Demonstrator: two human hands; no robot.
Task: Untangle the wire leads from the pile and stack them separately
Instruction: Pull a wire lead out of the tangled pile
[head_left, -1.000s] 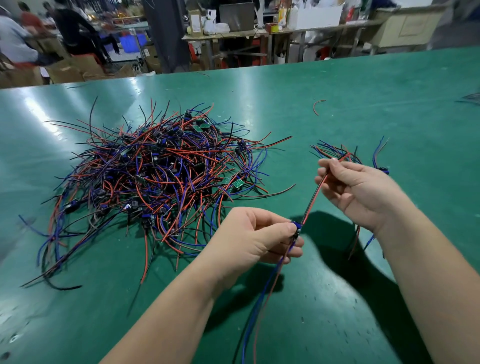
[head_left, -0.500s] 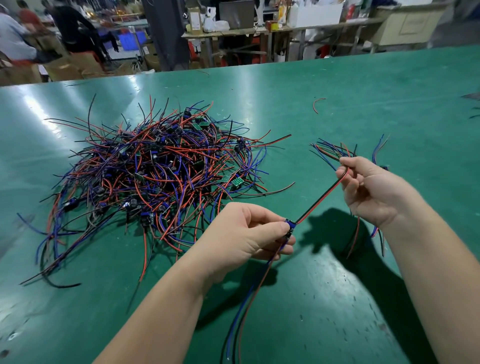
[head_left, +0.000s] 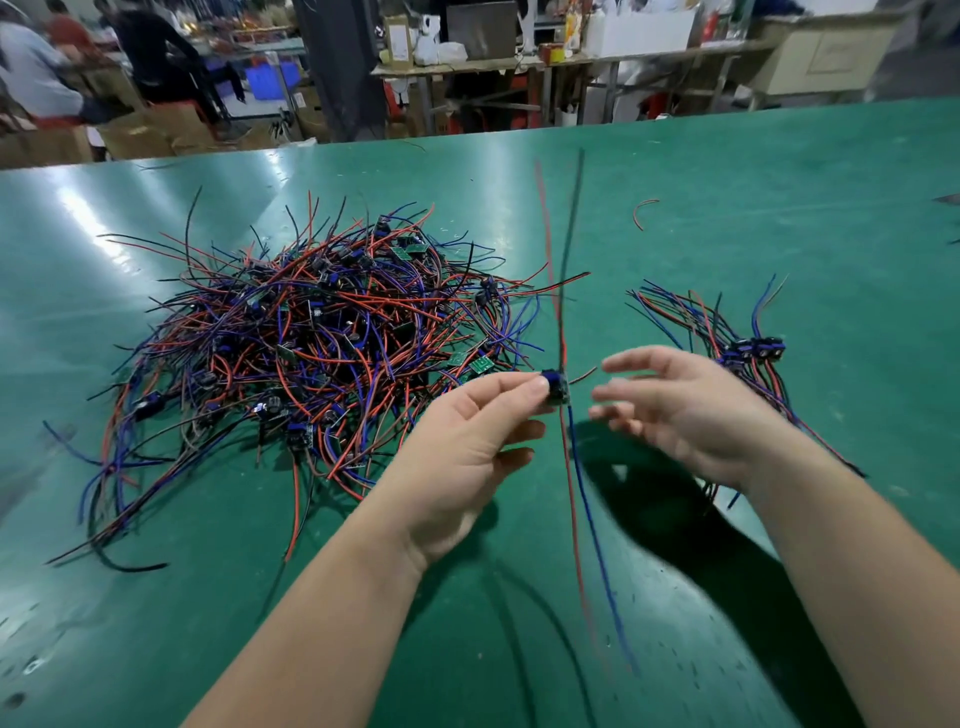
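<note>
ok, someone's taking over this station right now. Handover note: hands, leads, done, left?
Left hand: pinches one single lead by its blue module; its wires are motion-blurred.
Right hand: open, holds nothing, just right of that lead.
Done: a small sorted stack lies on the table at the right.
Left: lay the held lead on that stack, then work through the big tangled pile at the left.

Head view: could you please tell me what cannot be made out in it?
- Lead: the wires above the left hand are smeared by motion.
- Right hand: fingers blurred.
- Stack: near end hidden behind that hand.
- Pile: lead count lost in the tangle.
</note>
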